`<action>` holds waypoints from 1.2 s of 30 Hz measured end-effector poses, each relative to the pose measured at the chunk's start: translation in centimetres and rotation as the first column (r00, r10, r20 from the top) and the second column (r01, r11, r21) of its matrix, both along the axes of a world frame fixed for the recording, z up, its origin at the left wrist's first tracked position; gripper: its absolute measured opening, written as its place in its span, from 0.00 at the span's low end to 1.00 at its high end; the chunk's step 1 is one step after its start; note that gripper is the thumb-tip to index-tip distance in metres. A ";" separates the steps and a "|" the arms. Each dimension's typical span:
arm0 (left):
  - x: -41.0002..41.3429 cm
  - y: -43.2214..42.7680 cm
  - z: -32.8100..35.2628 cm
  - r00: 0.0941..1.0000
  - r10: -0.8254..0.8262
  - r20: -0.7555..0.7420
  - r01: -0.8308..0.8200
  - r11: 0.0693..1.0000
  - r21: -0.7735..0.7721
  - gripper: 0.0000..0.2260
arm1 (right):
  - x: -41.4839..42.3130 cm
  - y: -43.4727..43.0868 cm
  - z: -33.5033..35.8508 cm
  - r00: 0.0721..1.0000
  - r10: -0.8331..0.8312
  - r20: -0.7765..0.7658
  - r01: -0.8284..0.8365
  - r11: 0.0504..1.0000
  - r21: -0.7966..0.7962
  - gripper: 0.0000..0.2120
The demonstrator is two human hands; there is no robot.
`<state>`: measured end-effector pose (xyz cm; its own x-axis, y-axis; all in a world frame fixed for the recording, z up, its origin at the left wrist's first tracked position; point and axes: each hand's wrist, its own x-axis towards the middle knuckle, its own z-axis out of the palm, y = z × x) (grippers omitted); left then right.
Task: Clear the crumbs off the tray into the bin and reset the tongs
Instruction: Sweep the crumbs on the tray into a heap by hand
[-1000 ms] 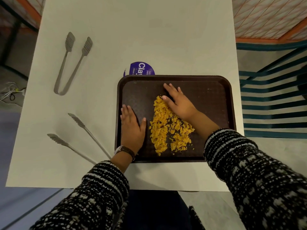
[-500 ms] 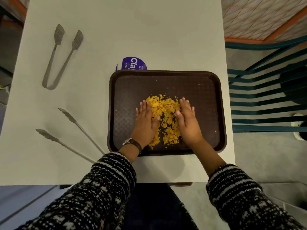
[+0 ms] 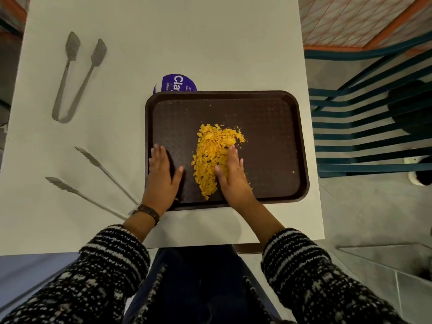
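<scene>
Crumbs (image 3: 215, 157) lie in one yellow heap on the tray (image 3: 275, 146), pressed against the thumb side of the right hand (image 3: 233, 176). Half a second ago both hands cupped the heap from either side; now the left hand (image 3: 161, 178) has slid away to the tray's near-left edge, well apart from the crumbs, and the heap has stretched out beyond the right fingertips. Both hands are open and flat, palms down, fingers together, gripping nothing; the left rests on the tray, the right on the tray and the heap's edge. A watch (image 3: 146, 211) sits on the left wrist, and both sleeves (image 3: 112, 253) are black-and-white knit.

There is one tray, one heap with a few stray bits to the right of the right hand, and two tongs: one pair (image 3: 93, 178) just left of the left hand, splayed wide, and a second (image 3: 74, 78) farther off beyond it, its arms closer together. One purple sticker (image 3: 177, 83) peeks out past the tray's far edge.

All lie on a white table (image 3: 187, 43). To the right of the right hand, past the table's edge, are teal slats (image 3: 364, 127) and a grey floor (image 3: 350, 218).
</scene>
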<state>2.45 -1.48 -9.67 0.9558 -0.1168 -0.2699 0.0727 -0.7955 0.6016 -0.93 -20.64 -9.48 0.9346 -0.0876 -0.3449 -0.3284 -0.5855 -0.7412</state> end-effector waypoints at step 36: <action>-1.1 -6.2 -0.6 0.996 0.065 -0.055 -0.056 0.987 0.152 0.33 | -4.9 -4.4 -0.8 0.970 -0.232 -0.076 0.172 0.868 -0.466 0.36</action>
